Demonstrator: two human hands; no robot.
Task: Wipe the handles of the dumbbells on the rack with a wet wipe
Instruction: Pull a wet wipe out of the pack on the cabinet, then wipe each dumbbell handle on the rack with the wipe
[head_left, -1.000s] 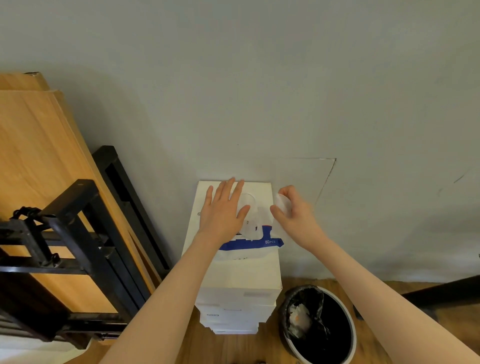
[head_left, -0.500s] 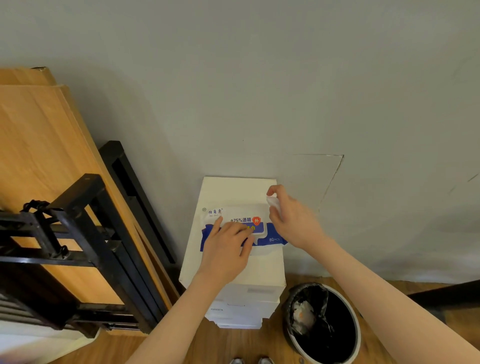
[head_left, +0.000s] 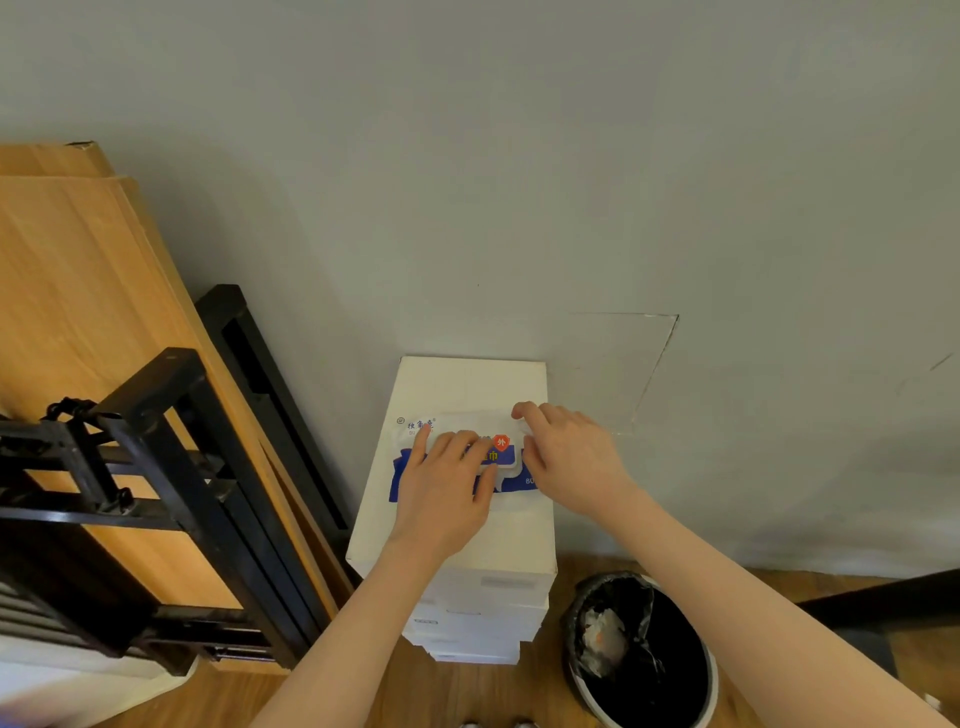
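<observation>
**Both hands on the wet-wipe pack atop the white boxes**

The wet-wipe pack (head_left: 462, 457), white with a blue band and a small red badge, lies flat on the top box of a stack of white boxes (head_left: 467, 545) that stands against the grey wall (head_left: 519, 156). The left hand (head_left: 441, 493) lies palm down over the pack's left and middle part, its fingers (head_left: 452, 447) straight and pressing on the wrapper and the lid area. The right hand (head_left: 566, 457) is at the pack's right end; its fingers (head_left: 530, 415) are curled over the upper right edge of the pack, and whether they pinch a wipe or the lid cannot be told.

To the right of the stack, on the wooden floor (head_left: 415, 696), stands a round bin (head_left: 644, 654) lined with a black bag and holding crumpled white waste. To the left, light wooden boards (head_left: 78, 291) lean against the wall, with a black metal frame (head_left: 171, 493) in front of them. No dumbbells show in this view.
</observation>
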